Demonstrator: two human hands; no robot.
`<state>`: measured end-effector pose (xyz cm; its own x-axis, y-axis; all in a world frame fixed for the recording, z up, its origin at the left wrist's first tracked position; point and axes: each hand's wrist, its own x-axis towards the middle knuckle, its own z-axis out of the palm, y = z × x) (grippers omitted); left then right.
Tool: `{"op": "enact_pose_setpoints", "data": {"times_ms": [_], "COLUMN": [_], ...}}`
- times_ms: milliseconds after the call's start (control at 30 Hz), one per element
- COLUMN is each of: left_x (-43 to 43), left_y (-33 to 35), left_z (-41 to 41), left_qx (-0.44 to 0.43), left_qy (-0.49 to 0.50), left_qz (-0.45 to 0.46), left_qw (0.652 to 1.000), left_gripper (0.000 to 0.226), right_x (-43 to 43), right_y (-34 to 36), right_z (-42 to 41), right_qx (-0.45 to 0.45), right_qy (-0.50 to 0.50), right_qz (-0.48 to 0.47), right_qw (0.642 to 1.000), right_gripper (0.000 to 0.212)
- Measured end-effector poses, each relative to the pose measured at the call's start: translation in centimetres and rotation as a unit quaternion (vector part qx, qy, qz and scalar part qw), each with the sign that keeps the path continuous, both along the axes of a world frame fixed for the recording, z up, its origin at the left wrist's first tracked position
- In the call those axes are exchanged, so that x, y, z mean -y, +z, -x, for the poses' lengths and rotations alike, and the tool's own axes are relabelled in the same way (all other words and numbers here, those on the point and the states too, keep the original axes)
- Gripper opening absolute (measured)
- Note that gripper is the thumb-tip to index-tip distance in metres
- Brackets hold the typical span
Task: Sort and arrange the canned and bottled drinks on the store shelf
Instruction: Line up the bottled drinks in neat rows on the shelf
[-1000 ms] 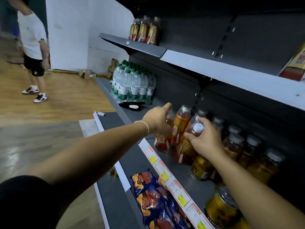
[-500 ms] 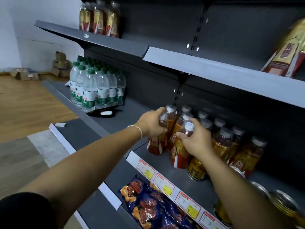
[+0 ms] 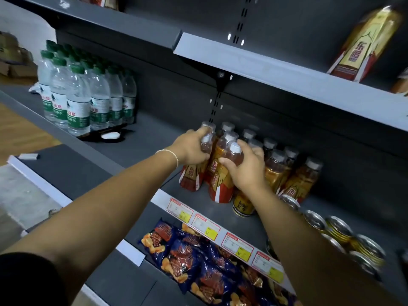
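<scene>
Dark metal store shelving fills the view. Nearest is the lower shelf [image 3: 123, 281], which carries blue snack bags [image 3: 198, 261]. Above them, price tags [image 3: 220, 230] line the front edge of the middle shelf [image 3: 154, 138], where the work is.

Toward that shelf's right front corner, gold cans [image 3: 337, 228] stand in a loose, uneven bunch. One more gold can [image 3: 242, 207] sits just under the right wrist, close against the bottles. These look unsorted.

Further in, the right hand [image 3: 245, 171] has its grip clamped round the shoulder of the front bottle [image 3: 220, 184], just below the white cap. The left hand [image 3: 192, 149] has its grip closed round the neck of the left bottle [image 3: 192, 175] beside it. Both bottles appear to rest on the shelf near its front edge, and the left one is tilted. They mark the left end of the amber bottle group [image 3: 276, 171], which runs back toward the rear panel in rough rows.

I judge the bottles about halfway squared up. The back rows look fairly even, the front pair is in hand, and the cans are left to do.

At the far left end of the same shelf, green-capped water bottles [image 3: 77, 96] stand in a tidy block. A stray bottle [image 3: 362, 45] leans on the upper shelf [image 3: 287, 78], apart from its kind, and probably needs bringing down.
</scene>
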<state>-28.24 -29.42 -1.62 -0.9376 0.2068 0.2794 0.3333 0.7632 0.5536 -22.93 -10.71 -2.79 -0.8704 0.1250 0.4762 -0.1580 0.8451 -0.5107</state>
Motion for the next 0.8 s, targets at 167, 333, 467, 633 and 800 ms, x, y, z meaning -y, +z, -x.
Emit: {"op": "enact_pose_setpoints", "data": {"times_ms": [167, 333, 467, 633, 800], "left_x": [-0.9, -4.1, -9.0, -13.7, -15.4], "left_y": [0.6, 0.4, 1.1, 0.2, -2.3], "left_z": [-2.2, -7.2, -10.0, -10.0, -8.8], "left_qx": [-0.001, -0.171, -0.236, -0.124, -0.017], "left_qy": [0.021, 0.077, -0.076, -0.142, -0.126], "left_qz": [0.058, 0.18, 0.173, 0.237, 0.277], "left_qw": [0.998, 0.966, 0.953, 0.953, 0.952], "left_gripper": [0.084, 0.079, 0.062, 0.045, 0.052], "right_x": [-3.6, -8.5, -10.8, -11.4, -11.2], "right_y": [2.8, 3.1, 2.9, 1.8, 0.1], "right_z": [-2.9, -8.0, -11.1, -13.7, -14.6], "right_qx": [0.102, 0.096, 0.153, 0.225, 0.268], "right_qy": [0.016, -0.013, -0.039, -0.059, -0.072], "right_qz": [0.017, -0.005, -0.015, -0.129, -0.199], "right_qw": [0.994, 0.995, 0.987, 0.964, 0.94], "right_gripper": [0.109, 0.066, 0.05, 0.056, 0.045]}}
